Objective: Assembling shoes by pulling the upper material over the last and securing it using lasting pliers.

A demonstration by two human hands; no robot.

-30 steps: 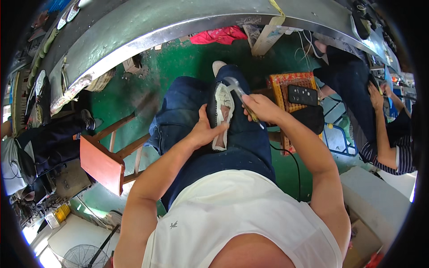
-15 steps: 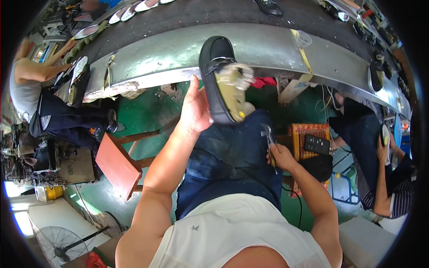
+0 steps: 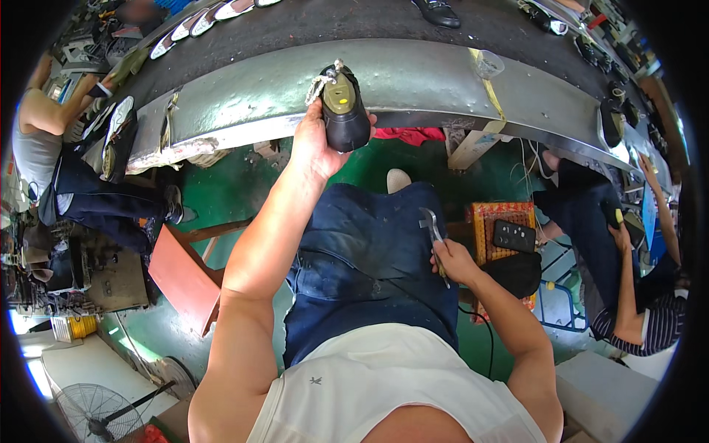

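My left hand (image 3: pixel 314 144) is wrapped round a black shoe (image 3: pixel 348 134), holding it up at the bench's near edge with the heel toward me. An olive-coloured shoe last (image 3: pixel 341 94) with a yellow spot fills its opening. Some silvery, crumpled strand (image 3: pixel 319 87) hangs at the shoe's left side; I cannot make out what it is. Over my right thigh, my right hand (image 3: pixel 458 263) is closed on the handles of metal pincers (image 3: pixel 433 227), whose curved jaws point away from me. The pincers are well apart from the shoe.
A metal-edged workbench (image 3: pixel 413 70) crosses ahead, bearing a row of white shoes (image 3: pixel 203 22) and a black shoe (image 3: pixel 437 12). Co-workers sit at left and right. Beside me stand a reddish-brown board (image 3: pixel 185 277) and a patterned seat with a black device (image 3: pixel 513 235).
My left hand has carried the shoe slightly up and tipped it, so its heel now faces me and its toe points away. The right hand keeps hold of the pincers, nearly still.
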